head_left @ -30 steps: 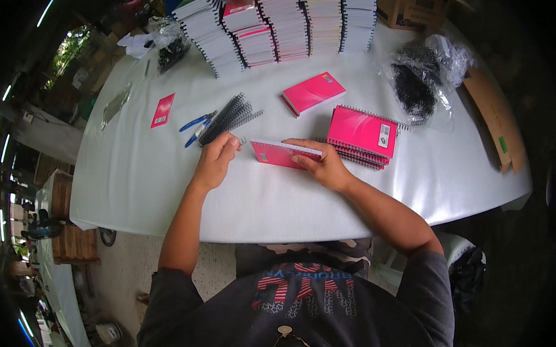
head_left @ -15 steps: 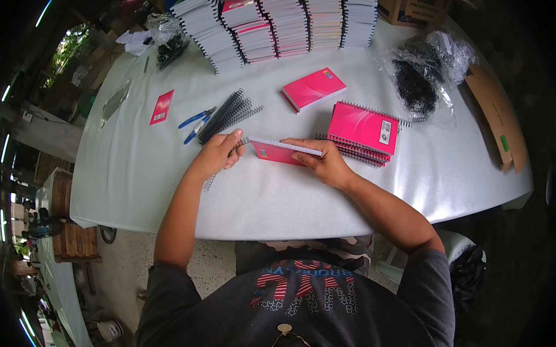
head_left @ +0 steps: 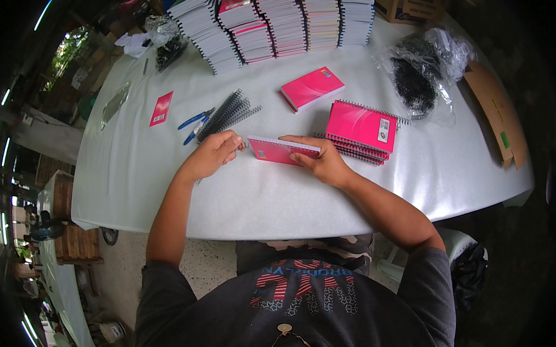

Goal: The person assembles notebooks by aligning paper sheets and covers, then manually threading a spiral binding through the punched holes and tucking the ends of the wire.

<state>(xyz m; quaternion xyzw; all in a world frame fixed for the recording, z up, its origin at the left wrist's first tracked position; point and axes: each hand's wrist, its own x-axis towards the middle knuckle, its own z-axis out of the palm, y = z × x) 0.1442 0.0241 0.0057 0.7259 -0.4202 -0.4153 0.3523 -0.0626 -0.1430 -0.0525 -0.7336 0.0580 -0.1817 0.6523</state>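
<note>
Head view. Pink booklet (head_left: 283, 151) lies flat on the white table (head_left: 259, 197), near its front edge, between the two hands. Thin, rectangular, pink cover with a pale strip along the far edge and a small white label near its left end. Long axis runs left to right, tilted slightly: the right end sits a little nearer the person.

Left hand (head_left: 210, 156) at the booklet's left end, fingers curled and pinched together on a thin wire coil (head_left: 243, 146) right at the booklet's short edge. Grip nearly closed; the coil end is too small to tell how much of it the fingers have.

Right hand (head_left: 323, 163) lies palm down on the booklet's right part, fingers spread flat along its near edge and pressing it to the table; not wrapped around it.

Just behind the left hand: a bundle of black coils (head_left: 228, 113) and blue pliers (head_left: 194, 123). Right of the booklet, just beside it: a stack of bound pink notebooks (head_left: 360, 128). Farther back: a single pink booklet (head_left: 311, 88), then tall stacks (head_left: 283, 21) along the far edge. A clear bag of black coils (head_left: 416, 74) at far right.
</note>
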